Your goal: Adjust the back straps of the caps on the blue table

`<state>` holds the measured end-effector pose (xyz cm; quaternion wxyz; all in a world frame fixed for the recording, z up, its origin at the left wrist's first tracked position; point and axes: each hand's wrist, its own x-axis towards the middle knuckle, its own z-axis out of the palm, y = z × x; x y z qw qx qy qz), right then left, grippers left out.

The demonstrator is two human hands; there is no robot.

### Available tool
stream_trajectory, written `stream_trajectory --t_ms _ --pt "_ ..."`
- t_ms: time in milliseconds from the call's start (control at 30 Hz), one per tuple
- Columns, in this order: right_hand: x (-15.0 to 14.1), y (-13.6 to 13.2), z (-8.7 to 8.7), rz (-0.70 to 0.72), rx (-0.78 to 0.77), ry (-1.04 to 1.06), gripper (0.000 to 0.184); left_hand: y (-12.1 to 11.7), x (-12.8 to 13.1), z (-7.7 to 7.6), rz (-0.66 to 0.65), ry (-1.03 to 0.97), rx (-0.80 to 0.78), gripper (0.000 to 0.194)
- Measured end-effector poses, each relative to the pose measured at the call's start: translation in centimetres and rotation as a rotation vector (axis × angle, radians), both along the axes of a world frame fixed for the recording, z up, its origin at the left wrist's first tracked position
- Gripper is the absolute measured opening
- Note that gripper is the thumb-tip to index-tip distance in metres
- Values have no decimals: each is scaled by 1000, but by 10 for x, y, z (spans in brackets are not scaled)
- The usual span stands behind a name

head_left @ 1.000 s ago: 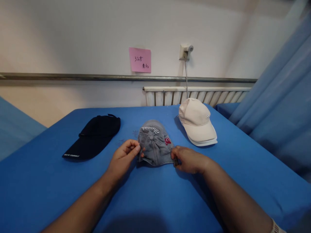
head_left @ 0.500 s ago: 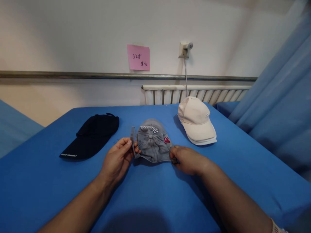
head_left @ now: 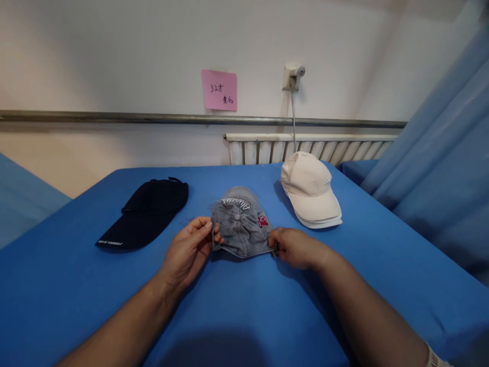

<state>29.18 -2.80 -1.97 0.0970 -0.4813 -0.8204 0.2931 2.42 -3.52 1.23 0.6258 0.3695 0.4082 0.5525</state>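
Note:
A grey baseball cap (head_left: 240, 224) with white lettering and a small red patch lies on the blue-covered table, its back edge towards me. My left hand (head_left: 191, 247) pinches the cap's left edge, by the adjusting strap, between thumb and fingers. On the other side, my right hand (head_left: 296, 247) grips the right back edge near the strap's buckle, which the fingers mostly hide. A black cap (head_left: 148, 216) rests to the left, its brim pointing to the front left. Stacked pale caps (head_left: 307, 176), cream on top and a whitish brim below, sit at the back right.
The blue cover (head_left: 237, 306) spreads over the table up to the wall. Behind it are a white radiator (head_left: 267, 150), a metal rail (head_left: 153, 118), a pink note (head_left: 219, 90) and a socket with a plug (head_left: 293, 78). A blue curtain (head_left: 439, 132) hangs at the right.
The grey strap that stood up in my left fingers is now folded down against the cap's left side. Both hands stay on the cap, my right one shifted very slightly.

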Motion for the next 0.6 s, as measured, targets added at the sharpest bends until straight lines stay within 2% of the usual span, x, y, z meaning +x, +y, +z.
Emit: stream_trajectory --t_ms 167,400,600 --pt "2 0 -2 -9 15 13 39 0 -2 -5 -31 25 -16 27" --pt "-1 3 -6 -5 51 36 29 1 0 -14 -92 46 -49 27" --pt "-8 3 -4 29 128 52 15 -1 2 -12 -120 67 -42 24"
